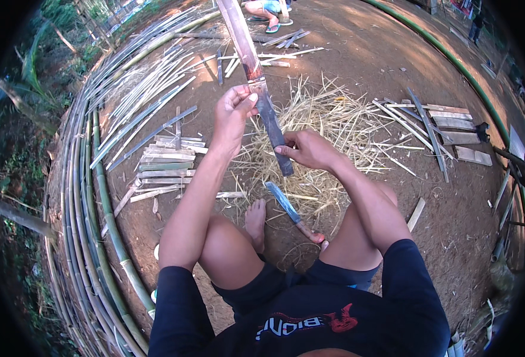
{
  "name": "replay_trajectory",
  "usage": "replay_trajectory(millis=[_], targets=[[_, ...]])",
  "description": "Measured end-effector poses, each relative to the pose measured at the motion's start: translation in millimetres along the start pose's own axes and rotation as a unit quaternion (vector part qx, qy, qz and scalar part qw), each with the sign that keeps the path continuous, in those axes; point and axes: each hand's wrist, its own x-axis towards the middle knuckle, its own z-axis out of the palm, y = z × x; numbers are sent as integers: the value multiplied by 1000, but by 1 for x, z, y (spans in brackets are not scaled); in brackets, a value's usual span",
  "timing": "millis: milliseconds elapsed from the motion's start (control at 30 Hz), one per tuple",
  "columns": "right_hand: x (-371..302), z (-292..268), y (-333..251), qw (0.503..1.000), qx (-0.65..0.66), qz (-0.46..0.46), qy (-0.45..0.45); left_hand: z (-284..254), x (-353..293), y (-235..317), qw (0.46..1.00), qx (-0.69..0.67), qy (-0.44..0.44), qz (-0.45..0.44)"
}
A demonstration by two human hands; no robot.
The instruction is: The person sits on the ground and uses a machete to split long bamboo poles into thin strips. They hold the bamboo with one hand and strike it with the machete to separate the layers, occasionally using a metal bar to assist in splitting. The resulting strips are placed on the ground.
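I hold a long machete slanting up and away in front of me. Its upper part is broad, flat and reddish-brown, running out of the picture at the top; the lower part is dark and straight. My left hand is closed on it just below the pale band where the two parts meet, thumb on top. Lower down, near the dark end, my right hand pinches it between thumb and fingers. On the ground between my feet lies a second knife, with a bluish blade and a brown handle ending in red.
A heap of straw-coloured shavings covers the dirt ahead. Short split bamboo slats lie left, more slats right. Long bamboo poles curve along the left side. Another person's leg shows at the top.
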Motion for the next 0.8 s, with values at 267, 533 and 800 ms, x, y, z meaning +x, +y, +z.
replay_trajectory(millis=[267, 533, 800], targets=[[0, -1, 0, 1000, 0, -1, -8, 1, -2, 3, 1000, 1, 4, -5], [2, 6, -5, 1000, 12, -1, -2, -9, -3, 1, 1000, -3, 7, 3], [-6, 3, -10, 970, 234, -35, -61, -10, 3, 1, 999, -48, -1, -26]])
